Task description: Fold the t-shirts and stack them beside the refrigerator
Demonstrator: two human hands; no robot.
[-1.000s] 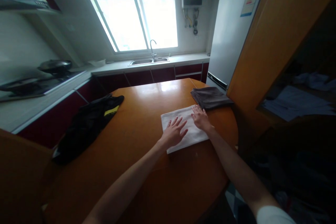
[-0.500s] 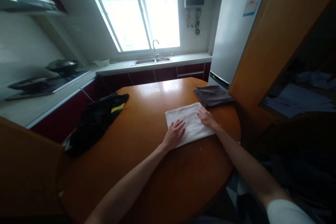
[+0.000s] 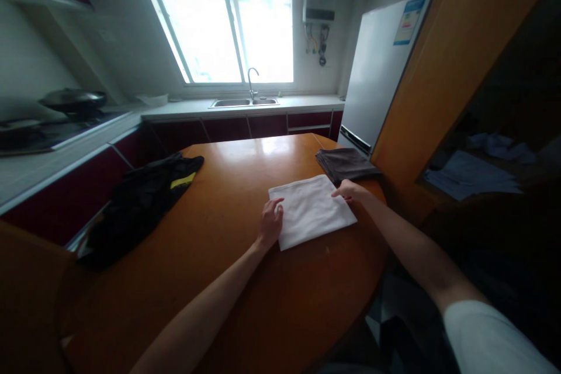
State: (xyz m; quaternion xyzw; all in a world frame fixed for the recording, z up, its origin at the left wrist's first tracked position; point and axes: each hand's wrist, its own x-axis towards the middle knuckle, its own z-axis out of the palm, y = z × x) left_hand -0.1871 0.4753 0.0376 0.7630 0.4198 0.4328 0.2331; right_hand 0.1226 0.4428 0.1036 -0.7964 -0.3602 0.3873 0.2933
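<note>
A white cloth (image 3: 310, 210), folded into a flat rectangle, lies on the wooden table. My left hand (image 3: 270, 219) is at its left edge, fingers curled round that edge. At the opposite edge, my right hand (image 3: 349, 190) grips the fabric, thumb on top and the other fingers partly hidden under it. Just beyond my right hand lies a folded dark grey cloth (image 3: 348, 163), close to the far corner of the white one.
The wooden table (image 3: 228, 198) has a rounded edge. A black garment with a yellow patch (image 3: 140, 198) hangs over its left side. Behind are a counter with a sink (image 3: 243, 103), a stove with a pan (image 3: 74, 99) and a fridge (image 3: 377, 70) at right.
My hands have gone from lying flat on the white cloth to its left and right edges, fingers now bent round them. The view has shifted slightly.
</note>
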